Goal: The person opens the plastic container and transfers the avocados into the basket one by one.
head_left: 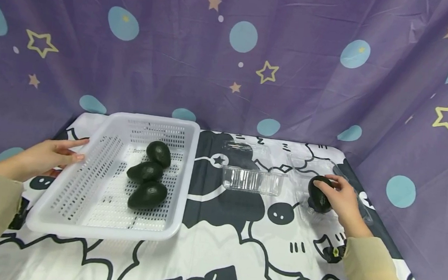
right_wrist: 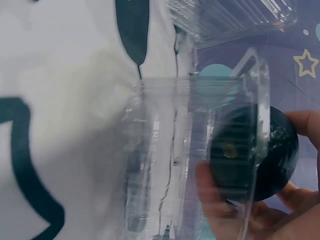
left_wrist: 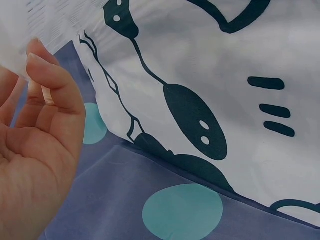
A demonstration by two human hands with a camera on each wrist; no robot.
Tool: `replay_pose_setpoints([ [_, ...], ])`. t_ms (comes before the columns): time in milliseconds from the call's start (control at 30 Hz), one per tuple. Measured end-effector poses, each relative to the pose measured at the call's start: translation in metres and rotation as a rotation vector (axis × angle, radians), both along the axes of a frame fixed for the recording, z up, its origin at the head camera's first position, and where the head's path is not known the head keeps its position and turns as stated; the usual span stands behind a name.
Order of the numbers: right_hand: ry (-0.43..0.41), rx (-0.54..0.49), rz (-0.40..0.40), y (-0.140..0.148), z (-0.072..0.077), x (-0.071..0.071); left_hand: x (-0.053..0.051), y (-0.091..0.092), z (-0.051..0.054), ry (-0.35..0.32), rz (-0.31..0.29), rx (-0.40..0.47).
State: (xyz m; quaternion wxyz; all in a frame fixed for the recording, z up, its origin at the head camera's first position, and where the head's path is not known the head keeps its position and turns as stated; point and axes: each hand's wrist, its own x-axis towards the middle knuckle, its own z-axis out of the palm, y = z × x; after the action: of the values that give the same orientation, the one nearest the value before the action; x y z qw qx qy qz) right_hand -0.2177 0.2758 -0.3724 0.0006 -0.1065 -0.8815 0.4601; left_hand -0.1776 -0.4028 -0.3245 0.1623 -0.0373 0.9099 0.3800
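In the head view my left hand [head_left: 52, 156] touches the left rim of a white perforated plastic basket [head_left: 188, 177] with its fingertips. Up close its fingers [left_wrist: 60, 85] look loosely bent against the basket's outside. Three dark green avocados lie inside: a rear one [head_left: 159, 153], a middle one [head_left: 146, 172] and a front one [head_left: 148, 195]. My right hand [head_left: 340, 199] grips another avocado [head_left: 318, 193] over a clear plastic clamshell [head_left: 306, 165] on the right. Through the clear wall, the right wrist view shows part of this avocado [right_wrist: 280, 155] between thumb and fingers.
A second clear plastic container [head_left: 252, 181] stands mid-table with its lid raised behind. The patterned cloth [head_left: 214, 254] covers the table. A purple curtain [head_left: 227, 100] hangs directly behind and along the right side.
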Motion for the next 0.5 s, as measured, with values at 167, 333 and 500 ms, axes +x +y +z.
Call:
replay_pose_setpoints([
  [167,0.041,-0.060,-0.080,-0.003,0.009,0.001,0.000,0.000,0.000,-0.002,0.005,0.011],
  [333,0.109,-0.188,-0.149,-0.006,0.017,-0.001,0.000,-0.001,0.001,-0.007,-0.004,-0.006],
  [500,0.182,-0.329,-0.200,-0.011,0.026,-0.006,0.001,-0.001,0.001,-0.001,-0.011,-0.022],
])
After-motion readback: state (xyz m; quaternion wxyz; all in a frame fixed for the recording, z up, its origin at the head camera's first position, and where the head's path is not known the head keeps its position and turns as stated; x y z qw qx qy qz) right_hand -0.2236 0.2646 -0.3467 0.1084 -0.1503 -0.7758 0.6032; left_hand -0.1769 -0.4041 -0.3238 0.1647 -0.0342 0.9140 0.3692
